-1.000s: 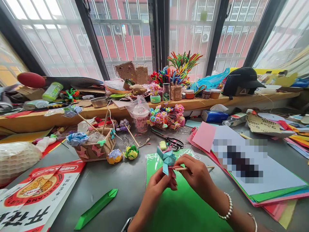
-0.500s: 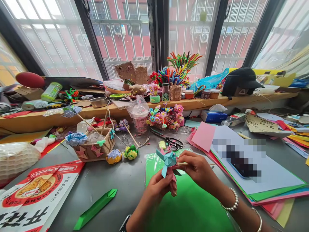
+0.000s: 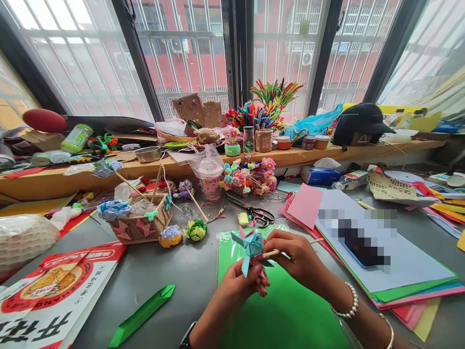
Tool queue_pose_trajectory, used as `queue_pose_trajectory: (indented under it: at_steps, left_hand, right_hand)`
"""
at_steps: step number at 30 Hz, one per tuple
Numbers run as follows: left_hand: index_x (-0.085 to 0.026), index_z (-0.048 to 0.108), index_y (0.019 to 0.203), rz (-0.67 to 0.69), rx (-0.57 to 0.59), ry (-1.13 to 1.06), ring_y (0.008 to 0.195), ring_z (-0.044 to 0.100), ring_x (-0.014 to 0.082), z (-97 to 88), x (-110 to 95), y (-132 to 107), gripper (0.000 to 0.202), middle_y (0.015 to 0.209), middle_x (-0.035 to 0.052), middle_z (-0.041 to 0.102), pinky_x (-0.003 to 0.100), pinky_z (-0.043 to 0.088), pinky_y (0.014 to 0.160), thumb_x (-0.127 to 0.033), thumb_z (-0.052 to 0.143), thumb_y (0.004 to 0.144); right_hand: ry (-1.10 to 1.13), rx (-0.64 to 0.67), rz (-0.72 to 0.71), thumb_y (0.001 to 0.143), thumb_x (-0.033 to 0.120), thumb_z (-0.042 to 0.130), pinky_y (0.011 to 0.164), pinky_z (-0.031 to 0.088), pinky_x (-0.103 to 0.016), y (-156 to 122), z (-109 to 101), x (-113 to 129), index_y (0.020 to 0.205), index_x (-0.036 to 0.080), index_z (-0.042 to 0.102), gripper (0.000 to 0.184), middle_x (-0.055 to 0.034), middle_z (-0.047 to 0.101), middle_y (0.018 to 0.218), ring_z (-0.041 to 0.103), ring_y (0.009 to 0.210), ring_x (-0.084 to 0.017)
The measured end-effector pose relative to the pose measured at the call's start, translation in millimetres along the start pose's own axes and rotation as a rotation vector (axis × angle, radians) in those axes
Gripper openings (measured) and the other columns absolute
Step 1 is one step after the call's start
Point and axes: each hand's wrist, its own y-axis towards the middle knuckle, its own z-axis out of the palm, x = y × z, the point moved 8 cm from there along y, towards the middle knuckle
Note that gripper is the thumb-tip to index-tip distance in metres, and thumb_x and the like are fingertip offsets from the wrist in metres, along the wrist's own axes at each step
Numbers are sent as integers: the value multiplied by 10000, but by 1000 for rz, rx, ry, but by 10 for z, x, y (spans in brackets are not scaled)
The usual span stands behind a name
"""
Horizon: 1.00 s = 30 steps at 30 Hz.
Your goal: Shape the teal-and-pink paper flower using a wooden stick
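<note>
My left hand point(image 3: 241, 283) is closed round the base of a teal and pink folded paper flower point(image 3: 250, 245), holding it upright over a green sheet point(image 3: 276, 310). My right hand point(image 3: 296, 257) pinches a thin wooden stick point(image 3: 290, 248) whose left end sits against the flower's side; the stick's other end pokes out to the right of the hand. Both hands hover just above the grey table point(image 3: 181, 286).
A folded green paper strip point(image 3: 142, 315) lies at the lower left. Scissors point(image 3: 259, 214), a basket with paper flowers point(image 3: 140, 220), a plastic cup point(image 3: 211, 177) and a stack of coloured paper point(image 3: 385, 257) surround the hands. A cluttered window ledge point(image 3: 218, 162) runs behind.
The flower has shifted slightly left and turned between my hands. The stick now angles up to the right and shows more beyond my right hand.
</note>
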Motion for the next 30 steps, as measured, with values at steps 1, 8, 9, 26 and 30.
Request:
queue_pose_trajectory:
  at_steps: [1,8,9,26,30]
  left_hand:
    - [-111,599,575,-12,7,6,441,539,74,1,10,0,294,522,12,602,204,400,488,-358,757,591]
    - [-118,587,604,-75,23,39,447,561,82,23,43,-24,278,547,21,621,202,415,483,-348,744,612]
    - [-125,585,628,-65,11,23,451,561,82,18,32,-26,268,556,13,619,201,416,481,-352,726,636]
    - [-130,539,570,17,124,56,432,514,79,-5,51,17,357,516,1,563,205,379,448,-442,698,641]
    - [-133,529,572,12,132,104,427,534,90,-29,66,45,366,516,5,581,206,390,436,-454,688,644]
  right_hand:
    - [-3,14,-8,878,245,486,597,465,-212,7,-12,4,784,203,670,211,-24,647,769,609,698,-127]
    - [1,45,-14,881,283,486,590,460,-225,20,-53,-16,782,188,668,228,-31,640,745,601,685,-135]
    - [16,32,-5,882,272,483,598,465,-227,13,-45,-21,795,189,665,218,-32,637,755,601,691,-135]
    - [107,-144,-24,866,214,486,560,446,-223,-26,-50,96,771,182,643,186,-21,569,709,565,626,-126]
    - [131,-115,25,840,163,507,576,444,-227,-29,-54,58,777,186,642,151,-19,567,723,563,641,-126]
